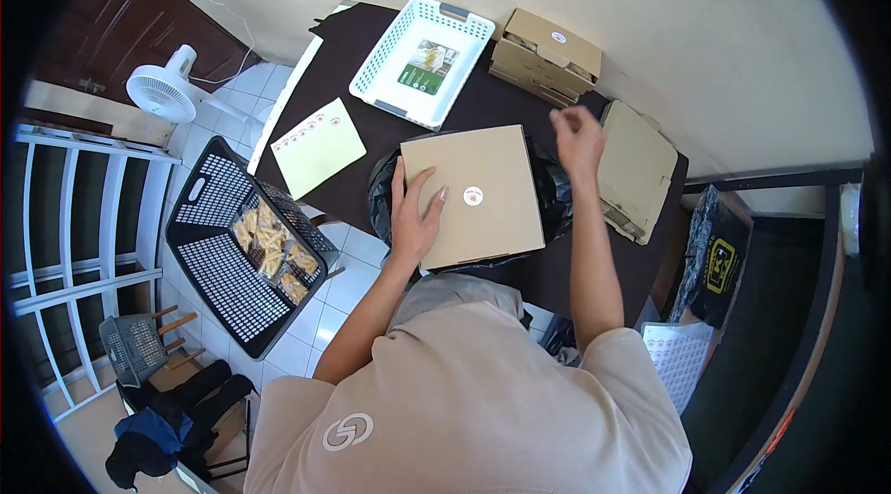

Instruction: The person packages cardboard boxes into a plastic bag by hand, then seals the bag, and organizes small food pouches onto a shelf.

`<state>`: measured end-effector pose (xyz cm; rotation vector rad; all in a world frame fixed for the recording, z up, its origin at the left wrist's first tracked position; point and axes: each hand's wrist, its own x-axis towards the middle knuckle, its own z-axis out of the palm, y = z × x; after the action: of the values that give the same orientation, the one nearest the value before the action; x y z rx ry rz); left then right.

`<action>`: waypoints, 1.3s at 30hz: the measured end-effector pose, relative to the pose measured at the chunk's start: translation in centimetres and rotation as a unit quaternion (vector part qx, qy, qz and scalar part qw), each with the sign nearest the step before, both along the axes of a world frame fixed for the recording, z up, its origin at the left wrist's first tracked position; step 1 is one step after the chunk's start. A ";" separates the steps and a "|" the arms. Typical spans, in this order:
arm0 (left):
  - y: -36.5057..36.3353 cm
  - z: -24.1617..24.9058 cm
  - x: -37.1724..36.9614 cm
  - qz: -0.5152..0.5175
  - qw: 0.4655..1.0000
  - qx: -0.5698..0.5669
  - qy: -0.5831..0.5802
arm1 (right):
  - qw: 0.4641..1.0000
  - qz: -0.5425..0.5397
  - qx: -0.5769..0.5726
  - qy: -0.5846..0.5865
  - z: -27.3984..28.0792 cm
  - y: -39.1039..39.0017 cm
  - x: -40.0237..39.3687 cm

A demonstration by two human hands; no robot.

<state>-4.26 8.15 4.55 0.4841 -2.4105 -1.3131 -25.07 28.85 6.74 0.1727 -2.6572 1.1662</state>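
Observation:
A closed brown cardboard box with a round white sticker on its lid lies in front of me. Beneath it, black plastic shows at both sides. My left hand rests flat on the left part of the lid, fingers apart. Off the box's upper right corner, my right hand is raised with its fingers curled in. Whatever it may hold is too small or hidden to make out. Flattened cardboard lies just right of that hand.
On the dark table are a white basket with a printed label, stacked brown boxes and a yellowish sticker sheet. A black crate of packed snacks stands at left, near a fan. Another person is lower left.

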 end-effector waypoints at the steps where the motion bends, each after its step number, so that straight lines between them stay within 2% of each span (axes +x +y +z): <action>1: 0.0 0.1 0.0 0.001 1.000 0.001 0.001 | 0.999 -0.013 0.007 0.032 0.7 -0.1 -1.7; 2: 0.0 0.1 -0.1 0.002 1.000 0.000 0.004 | 0.999 -0.012 0.006 0.035 1.4 -0.2 -3.3; 4: -0.1 0.1 0.0 -0.008 1.000 -0.007 -0.002 | 0.986 -0.021 0.084 0.140 2.5 -0.6 -6.1; 5: -0.1 0.1 0.0 -0.007 1.000 -0.008 0.000 | 0.986 -0.019 0.083 0.142 2.6 -0.9 -7.3; 10: -0.1 0.3 0.0 -0.003 1.000 0.016 -0.008 | 0.964 0.085 0.152 0.200 1.4 -2.0 -11.9; 13: 0.0 0.3 -0.1 -0.001 1.000 0.014 -0.010 | 0.967 0.129 0.157 0.153 0.4 -2.1 -12.9; 19: 0.0 0.5 -0.1 0.002 1.000 0.019 -0.021 | 0.969 0.130 0.161 0.134 -0.8 -2.2 -12.9; 31: 0.0 0.3 -0.2 0.001 0.999 0.025 -0.021 | 0.955 0.168 0.170 0.175 -0.9 -2.1 -13.3; 39: -0.1 0.1 -0.1 -0.002 1.000 0.017 -0.023 | 0.954 0.196 0.158 0.163 -0.6 -2.1 -13.5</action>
<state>-4.40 8.04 4.66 0.5254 -2.4309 -1.3596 -38.53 26.72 6.10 0.9020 -2.5496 0.7099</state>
